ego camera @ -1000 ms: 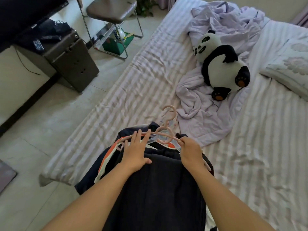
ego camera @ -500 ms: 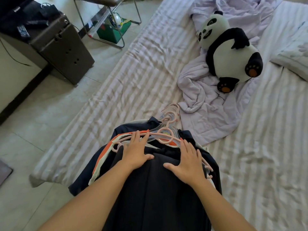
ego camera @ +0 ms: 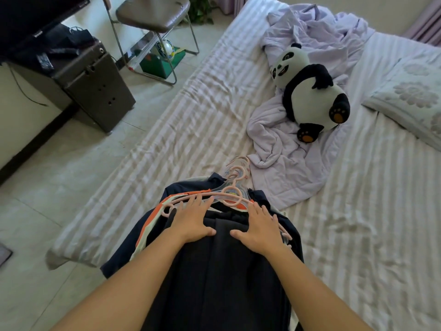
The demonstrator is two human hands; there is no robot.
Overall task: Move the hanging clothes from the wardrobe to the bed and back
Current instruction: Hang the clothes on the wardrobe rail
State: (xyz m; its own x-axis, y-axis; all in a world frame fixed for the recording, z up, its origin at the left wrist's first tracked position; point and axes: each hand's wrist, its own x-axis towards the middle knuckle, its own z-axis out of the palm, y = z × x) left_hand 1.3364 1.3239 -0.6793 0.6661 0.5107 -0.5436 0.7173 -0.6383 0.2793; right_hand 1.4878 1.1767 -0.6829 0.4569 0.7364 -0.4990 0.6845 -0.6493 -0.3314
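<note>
Pressing flat with left hand [ego camera: 191, 220] and right hand [ego camera: 259, 229], fingers spread, on dark hung clothes [ego camera: 214, 271] overhanging striped bed [ego camera: 191, 111], risking a slide floorward.

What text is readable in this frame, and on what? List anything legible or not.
Nothing reads clearly.
TV: small pale brand mark on the lower bezel, too small to read.
Hangers: a small dark-and-yellow label shows through, blurred.
Green box and ball: markings, illegible.

Striped bed [ego camera: 205, 111] under dark clothes [ego camera: 222, 278], lilac blanket [ego camera: 281, 163], pillow [ego camera: 410, 101].
</note>
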